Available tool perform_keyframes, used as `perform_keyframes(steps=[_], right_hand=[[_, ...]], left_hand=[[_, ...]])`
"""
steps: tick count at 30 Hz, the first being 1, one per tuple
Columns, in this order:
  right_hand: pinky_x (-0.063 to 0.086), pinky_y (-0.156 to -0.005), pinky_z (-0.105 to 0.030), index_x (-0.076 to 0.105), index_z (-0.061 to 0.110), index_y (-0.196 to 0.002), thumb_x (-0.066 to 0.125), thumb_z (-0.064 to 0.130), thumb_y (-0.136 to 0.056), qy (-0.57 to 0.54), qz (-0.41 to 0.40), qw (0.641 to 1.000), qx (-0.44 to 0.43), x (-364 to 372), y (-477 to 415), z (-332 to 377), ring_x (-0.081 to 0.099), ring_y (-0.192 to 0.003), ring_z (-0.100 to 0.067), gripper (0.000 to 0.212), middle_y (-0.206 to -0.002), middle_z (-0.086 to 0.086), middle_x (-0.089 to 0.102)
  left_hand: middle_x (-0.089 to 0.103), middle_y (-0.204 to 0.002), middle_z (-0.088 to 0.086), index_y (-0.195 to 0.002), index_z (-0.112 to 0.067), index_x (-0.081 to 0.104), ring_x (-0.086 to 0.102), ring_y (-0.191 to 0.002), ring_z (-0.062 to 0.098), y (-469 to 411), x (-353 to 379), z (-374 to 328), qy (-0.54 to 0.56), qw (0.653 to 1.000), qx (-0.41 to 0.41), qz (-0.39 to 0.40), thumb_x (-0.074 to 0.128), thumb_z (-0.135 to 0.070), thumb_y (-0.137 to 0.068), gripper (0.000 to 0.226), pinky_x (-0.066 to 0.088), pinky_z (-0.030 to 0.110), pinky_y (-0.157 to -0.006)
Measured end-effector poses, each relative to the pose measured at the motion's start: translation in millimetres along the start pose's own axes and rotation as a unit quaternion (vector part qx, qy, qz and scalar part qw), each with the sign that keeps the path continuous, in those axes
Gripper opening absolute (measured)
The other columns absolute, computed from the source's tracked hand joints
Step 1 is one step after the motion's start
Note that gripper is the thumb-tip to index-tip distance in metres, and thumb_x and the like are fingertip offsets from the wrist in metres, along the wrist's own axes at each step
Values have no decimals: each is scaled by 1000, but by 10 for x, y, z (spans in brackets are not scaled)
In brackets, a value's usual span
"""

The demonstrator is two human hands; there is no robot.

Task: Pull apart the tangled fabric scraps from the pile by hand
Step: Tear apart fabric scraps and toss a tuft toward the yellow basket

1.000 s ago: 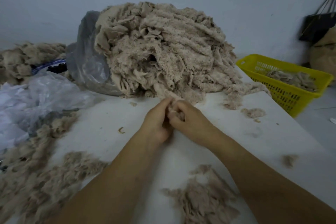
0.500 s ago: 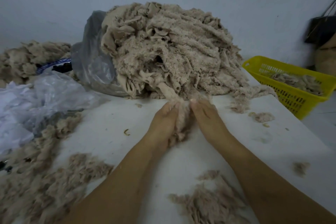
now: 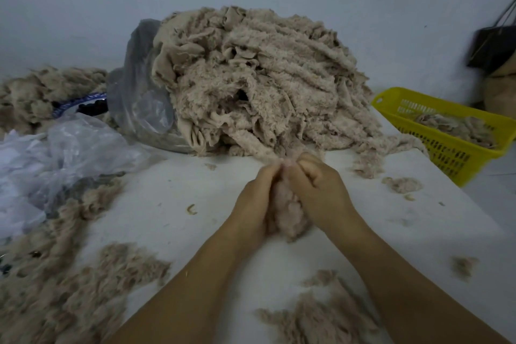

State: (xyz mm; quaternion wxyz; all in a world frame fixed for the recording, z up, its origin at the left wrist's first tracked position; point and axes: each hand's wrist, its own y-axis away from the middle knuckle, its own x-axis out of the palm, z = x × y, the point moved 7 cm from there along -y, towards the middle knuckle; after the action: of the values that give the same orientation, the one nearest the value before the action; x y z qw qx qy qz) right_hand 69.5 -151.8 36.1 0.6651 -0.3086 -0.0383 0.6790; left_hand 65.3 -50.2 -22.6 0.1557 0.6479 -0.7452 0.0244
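Note:
A big pile of tangled beige fleece scraps (image 3: 259, 78) spills from a grey plastic bag at the back of the white table (image 3: 173, 198). In front of the pile my left hand (image 3: 258, 201) and my right hand (image 3: 321, 190) sit side by side, fingers curled. Between them they grip one fluffy scrap (image 3: 290, 215). Its top end still reaches the foot of the pile, and its lower end hangs down between my palms.
Loose pulled fluff lies at the left (image 3: 55, 288) and near the front edge (image 3: 315, 318). A yellow basket (image 3: 446, 145) with scraps stands off the table's right side. Crumpled clear plastic (image 3: 50, 153) lies at the left. A dark bag (image 3: 491, 50) hangs at the far right.
My hands reached to the foot of the pile with fingers stretched, then curled around a scrap and drew it back toward me. The view has shifted slightly.

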Motion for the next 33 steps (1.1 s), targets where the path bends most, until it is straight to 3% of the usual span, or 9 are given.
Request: perform_keyframes(steps=[3, 8, 11, 14, 17, 20, 23, 25, 33], right_hand=[[30, -60, -21, 37, 13, -55, 58, 17, -98, 105, 8, 990, -95, 70, 23, 171, 38, -68, -11, 48, -64, 3, 39], [38, -61, -34, 41, 15, -49, 55, 32, -91, 199, 33, 957, -209, 225, 127, 314, 43, -72, -25, 48, -58, 4, 41], [39, -61, -34, 40, 23, -54, 64, 31, -92, 176, 173, 957, -156, 432, 163, 98, 41, -74, -20, 46, -57, 15, 30], [37, -68, -33, 43, 21, -58, 63, 32, -95, 230, 202, 949, -83, 456, 138, -171, 38, -81, -19, 43, -65, 7, 40], [28, -66, -30, 34, 23, -62, 60, 28, -91, 242, 131, 961, 17, 208, 41, -320, 38, -85, -18, 39, -72, 6, 39], [41, -69, -37, 43, 14, -75, 51, 33, -92, 22, 41, 992, 118, -12, 5, -360, 47, -86, -25, 27, -80, -4, 47], [51, -74, -22, 64, 22, -93, 41, 48, -96, -114, 21, 982, 149, 45, 10, -332, 64, -84, -9, 35, -86, 1, 66], [49, -63, -13, 65, 34, -84, 45, 50, -99, -114, 61, 977, 170, 162, 42, -324, 65, -73, -4, 31, -78, 5, 68], [49, -57, -23, 58, 31, -62, 52, 25, -100, -255, 59, 938, 227, 175, 51, -391, 59, -57, -8, 40, -61, 7, 61]], left_hand=[[74, -108, 15, -105, -6, 72, 70, -107, 22, 2, 17, -33, 79, 996, 2, 33, 48, -57, -96, 57, 51, 39, -98], [52, -71, 2, -83, -13, 57, 56, -65, 12, -101, -278, -166, 305, 951, -21, -33, 47, -31, -101, 27, 49, 24, -66], [53, -72, 0, -87, -13, 58, 49, -64, 11, -150, -566, -206, 409, 908, 8, -90, 43, -24, -103, 24, 42, 23, -68], [44, -61, -3, -82, -14, 51, 36, -50, 9, -191, -687, -178, 450, 884, 16, -128, 43, -24, -103, 25, 32, 19, -53], [34, -51, -7, -75, -17, 44, 26, -40, 5, -213, -665, -201, 343, 929, 24, -138, 41, -28, -106, 33, 23, 16, -40], [40, -50, -10, -72, -23, 55, 31, -42, 5, -145, -484, -259, 51, 988, 64, -134, 46, -33, -104, 35, 26, 18, -37], [58, -55, -11, -78, -22, 60, 49, -47, 4, -66, -189, -174, -123, 988, 65, -72, 50, -35, -103, 30, 38, 17, -45], [61, -58, -8, -87, -15, 58, 51, -47, 4, -22, -36, -123, -183, 981, 60, -15, 47, -36, -104, 29, 40, 17, -46], [43, -60, -1, -81, -14, 47, 37, -50, 7, 46, 55, -168, -260, 962, 80, 7, 49, -29, -102, 26, 32, 20, -48]])
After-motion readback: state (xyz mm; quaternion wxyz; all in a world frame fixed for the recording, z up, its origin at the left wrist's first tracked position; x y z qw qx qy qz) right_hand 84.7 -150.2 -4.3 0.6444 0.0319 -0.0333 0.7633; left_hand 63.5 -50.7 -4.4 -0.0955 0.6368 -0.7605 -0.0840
